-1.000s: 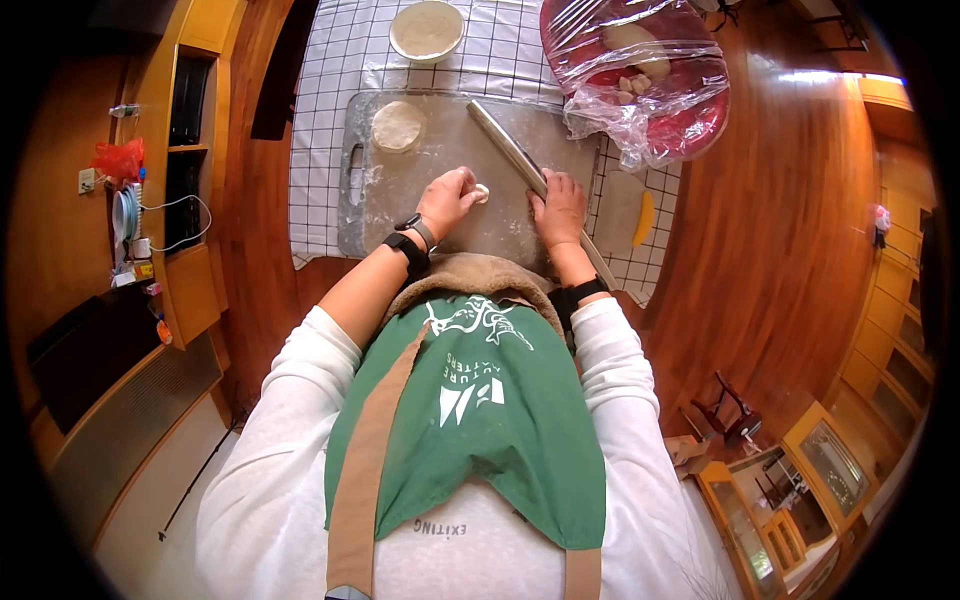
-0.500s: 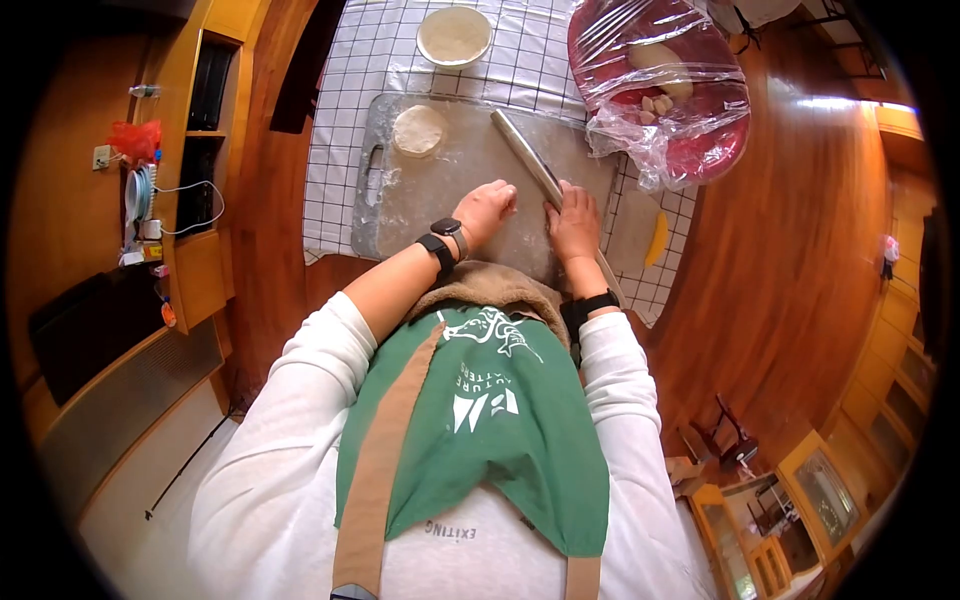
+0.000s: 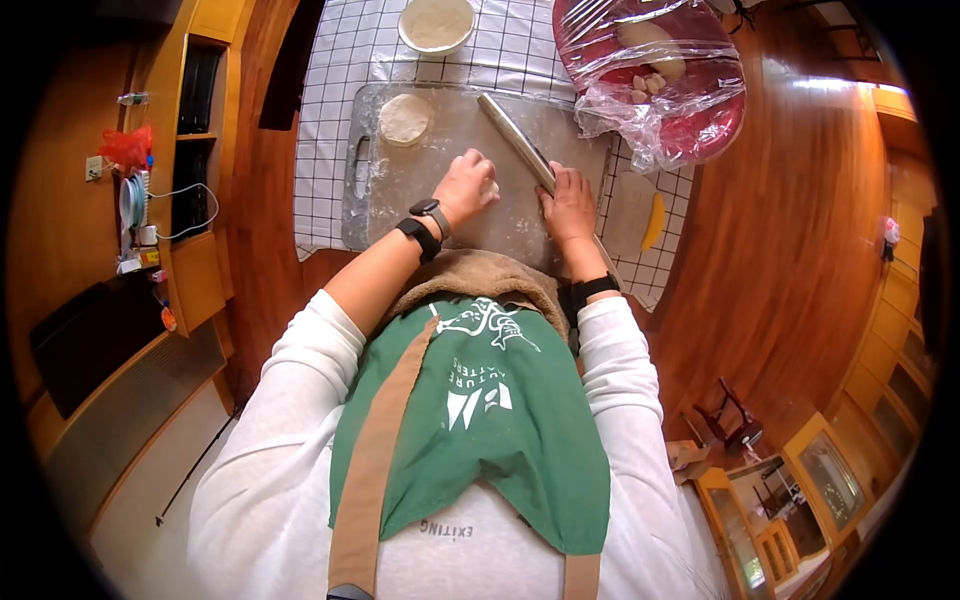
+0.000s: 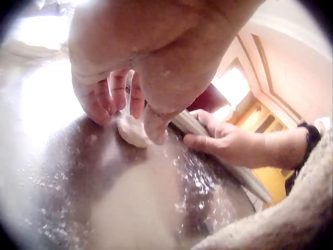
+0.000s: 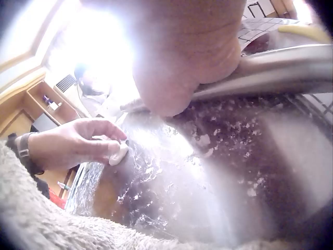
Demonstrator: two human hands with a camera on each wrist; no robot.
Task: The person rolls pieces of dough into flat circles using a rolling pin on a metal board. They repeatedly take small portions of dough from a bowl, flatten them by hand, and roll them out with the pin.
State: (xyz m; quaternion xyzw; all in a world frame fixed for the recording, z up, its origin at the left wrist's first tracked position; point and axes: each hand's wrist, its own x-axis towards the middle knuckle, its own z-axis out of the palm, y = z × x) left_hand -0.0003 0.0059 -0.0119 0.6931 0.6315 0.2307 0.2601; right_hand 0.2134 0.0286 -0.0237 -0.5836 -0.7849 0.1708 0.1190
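Observation:
In the head view my left hand [image 3: 466, 188] is over the floured grey board [image 3: 395, 190], left of the rolling pin. Its thumb and fingers pinch a small white dough piece [image 4: 132, 131], seen close above the board in the left wrist view. The same dough piece [image 5: 119, 154] shows at the fingertips in the right wrist view. My right hand [image 3: 571, 203] grips the metal rolling pin [image 3: 518, 145] near its lower part, thumb on the near side. The pin slants across the board's right half. A round white dough disc [image 3: 404, 120] lies at the board's upper left.
A white bowl of pale flour-like contents [image 3: 437, 24] stands beyond the board on the checked cloth [image 3: 325, 130]. At the upper right sits a red basin [image 3: 725, 105] under plastic wrap, with pale dough inside. A yellow-handled tool [image 3: 654, 222] lies right of the board.
The left hand has turned over the board, and the dough piece in its fingers shows less in the head view. The right hand stays on the rolling pin. The head view has shifted slightly.

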